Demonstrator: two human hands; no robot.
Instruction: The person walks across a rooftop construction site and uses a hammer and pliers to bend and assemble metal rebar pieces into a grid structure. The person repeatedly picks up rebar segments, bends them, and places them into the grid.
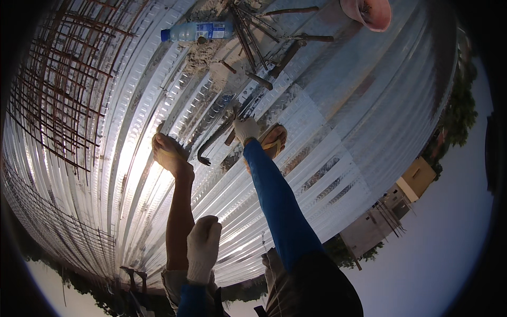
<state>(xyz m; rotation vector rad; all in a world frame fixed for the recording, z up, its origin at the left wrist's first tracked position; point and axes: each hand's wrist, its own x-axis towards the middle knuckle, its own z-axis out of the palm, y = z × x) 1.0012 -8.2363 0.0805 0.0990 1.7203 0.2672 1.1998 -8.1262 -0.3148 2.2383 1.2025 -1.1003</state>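
My left hand (203, 251), in a white glove, is closed into a fist over my left leg, with nothing sticking out of it. My right arm reaches forward in a blue sleeve. The white-gloved right hand (246, 130) at its end is closed low over the metal sheeting, beside my sandalled right foot (275, 140). Its fingers hide whatever they grip. A dark bar with a hooked, forked end (211, 143) runs up close to those fingers, and I cannot tell whether they hold it. My left foot (169, 152) rests on the ribbed sheet (132, 153) to the left.
Short rusty rods (245, 39) and loose sandy debris (203, 55) lie ahead, along with a plastic water bottle (185, 32) with a blue cap. A reddish bucket (369, 13) is at the far right. Rusty rebar mesh (63, 79) covers the left side. Buildings (375, 224) show beyond the sheet's edge.
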